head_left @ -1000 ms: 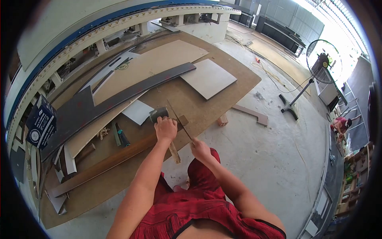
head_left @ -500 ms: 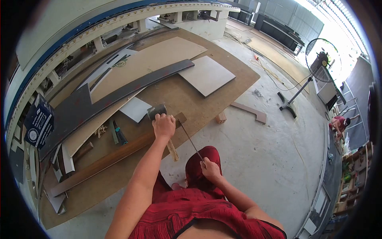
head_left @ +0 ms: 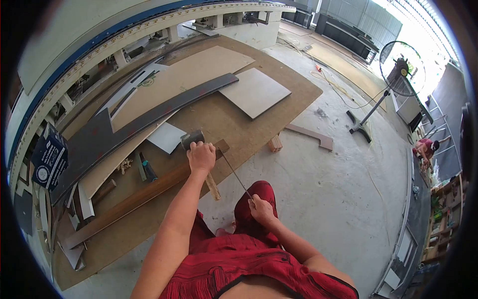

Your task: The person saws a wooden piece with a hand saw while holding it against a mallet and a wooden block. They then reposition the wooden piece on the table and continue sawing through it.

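- the left hand (head_left: 201, 158) is over the mallet (head_left: 191, 138), just below its black head. its fingers are curled, but i cannot tell if they grip the mallet or press on the brown beam (head_left: 144, 196).
- the right hand (head_left: 263, 209) has its fingers clamped on the end of a long thin tool (head_left: 235, 173). the tool slants up to the beam's end.
- the beam lies along the near edge of the tabletop (head_left: 209, 118). the mallet's wood handle sticks out past that edge.
- the right hand is out past the edge too, right by the red knee (head_left: 258, 192). to its right there is lots of open floor (head_left: 318, 199).
- there is a bare brown patch between the mallet and the pale square board (head_left: 255, 93).
- the left side is crowded, with a big dark board (head_left: 89, 144) and a blue box (head_left: 50, 157).
- a tall fan (head_left: 401, 70) stands on the floor, and a person in red (head_left: 424, 151) is far off at the right.
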Tool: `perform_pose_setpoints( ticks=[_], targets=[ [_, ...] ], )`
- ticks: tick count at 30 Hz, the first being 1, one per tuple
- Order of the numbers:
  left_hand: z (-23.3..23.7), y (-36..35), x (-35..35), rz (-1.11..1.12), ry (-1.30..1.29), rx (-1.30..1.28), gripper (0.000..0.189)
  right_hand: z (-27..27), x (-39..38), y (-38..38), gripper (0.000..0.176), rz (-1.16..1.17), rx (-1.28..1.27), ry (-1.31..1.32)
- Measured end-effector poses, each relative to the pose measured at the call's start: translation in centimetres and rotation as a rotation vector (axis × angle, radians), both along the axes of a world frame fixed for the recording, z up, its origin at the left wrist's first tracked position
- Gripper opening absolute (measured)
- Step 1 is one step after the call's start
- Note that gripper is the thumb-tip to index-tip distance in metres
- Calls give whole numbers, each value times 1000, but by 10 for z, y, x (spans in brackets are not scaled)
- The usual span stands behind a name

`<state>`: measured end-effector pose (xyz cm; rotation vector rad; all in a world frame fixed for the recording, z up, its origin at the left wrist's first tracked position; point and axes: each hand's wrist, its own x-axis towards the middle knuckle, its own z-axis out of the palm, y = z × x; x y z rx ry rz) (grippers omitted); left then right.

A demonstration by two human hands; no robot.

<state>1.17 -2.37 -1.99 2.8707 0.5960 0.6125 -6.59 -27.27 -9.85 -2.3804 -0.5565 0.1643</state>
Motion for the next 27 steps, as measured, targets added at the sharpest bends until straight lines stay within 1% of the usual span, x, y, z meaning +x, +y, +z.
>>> perform_pose_setpoints(
  ticks=[9,27],
  targets=[
    [1,0,0,-2,24,-9,35,-6,0,0,23,-14,7,-2],
    [1,1,0,1,26,-25,36,0,-2,1,23,1,39,-54]
  ],
)
